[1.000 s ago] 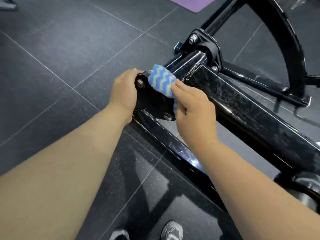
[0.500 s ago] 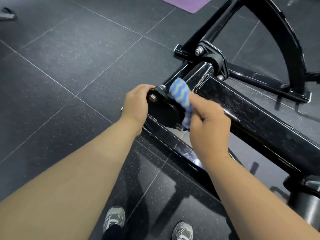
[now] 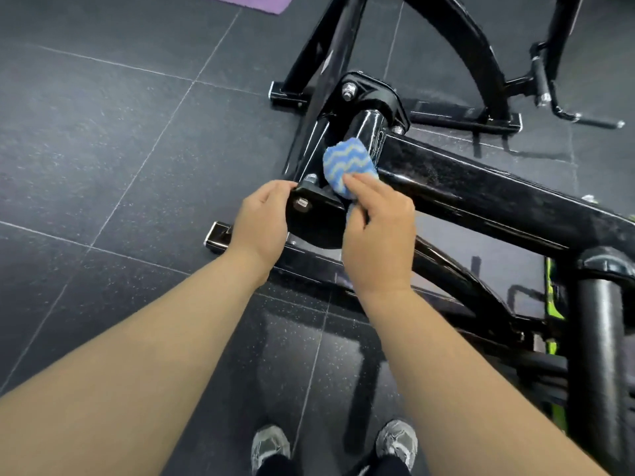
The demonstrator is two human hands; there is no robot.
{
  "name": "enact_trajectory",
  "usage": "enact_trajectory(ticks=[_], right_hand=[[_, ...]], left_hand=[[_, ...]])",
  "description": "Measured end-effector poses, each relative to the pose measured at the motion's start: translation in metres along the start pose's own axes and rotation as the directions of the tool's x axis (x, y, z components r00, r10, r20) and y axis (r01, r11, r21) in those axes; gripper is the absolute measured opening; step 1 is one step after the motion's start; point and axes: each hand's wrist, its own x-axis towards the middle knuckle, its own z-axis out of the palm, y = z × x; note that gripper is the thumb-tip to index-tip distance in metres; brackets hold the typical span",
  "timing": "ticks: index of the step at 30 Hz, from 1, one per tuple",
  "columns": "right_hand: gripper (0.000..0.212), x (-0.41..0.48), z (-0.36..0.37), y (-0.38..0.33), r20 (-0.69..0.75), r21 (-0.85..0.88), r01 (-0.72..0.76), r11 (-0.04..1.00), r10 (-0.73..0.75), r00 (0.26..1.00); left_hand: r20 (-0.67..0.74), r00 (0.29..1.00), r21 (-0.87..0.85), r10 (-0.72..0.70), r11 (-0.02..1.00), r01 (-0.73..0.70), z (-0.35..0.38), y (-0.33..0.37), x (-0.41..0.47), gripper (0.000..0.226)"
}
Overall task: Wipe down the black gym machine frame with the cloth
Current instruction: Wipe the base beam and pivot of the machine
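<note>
Since half a second ago the cloth (image 3: 347, 164) has slid off the end plate (image 3: 319, 214) and up onto the round tube of the frame (image 3: 481, 187). It now sits a little above the middle of the picture. My view has also swung downward, so both shoes (image 3: 269, 444) now show at the bottom edge, and more of the frame's far legs shows at the top.

I see the right hand (image 3: 378, 235) at centre. Its forefinger lies stretched over the lower edge of the blue cloth with pale wavy stripes, and the thumb pinches it from below. Its other fingers (image 3: 359, 214) are curled in. The cloth is pressed against the tube where it meets the long black beam running to the right edge.

My left hand (image 3: 261, 221) has kept its place just left of centre. Its fingers (image 3: 275, 190) are curled round the left edge of the end plate, beside a silver bolt (image 3: 302, 203).

A faint pale marking (image 3: 382, 140) on the tube just right of the cloth is too blurred for me to read. A bright green part (image 3: 551, 304) shows at the lower right behind a thick upright post. A purple mat (image 3: 254, 1) lies on the dark speckled floor (image 3: 103, 132) at the top edge.
</note>
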Motion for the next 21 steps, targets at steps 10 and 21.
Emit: enact_trajectory(ticks=[10,21], right_hand=[[0.028,-0.022,-0.015,0.020,-0.122,0.268,-0.454,0.850,0.498,0.859],[0.027,0.003,-0.011,0.019,0.029,0.092,-0.506,0.858,0.506,0.862]], left_hand=[[-0.016,0.999,0.069,0.032,0.997,-0.031,0.005,-0.003,-0.001,0.035],[-0.042,0.999,0.106,0.019,0.994,-0.014,0.009,-0.001,-0.003,0.035]])
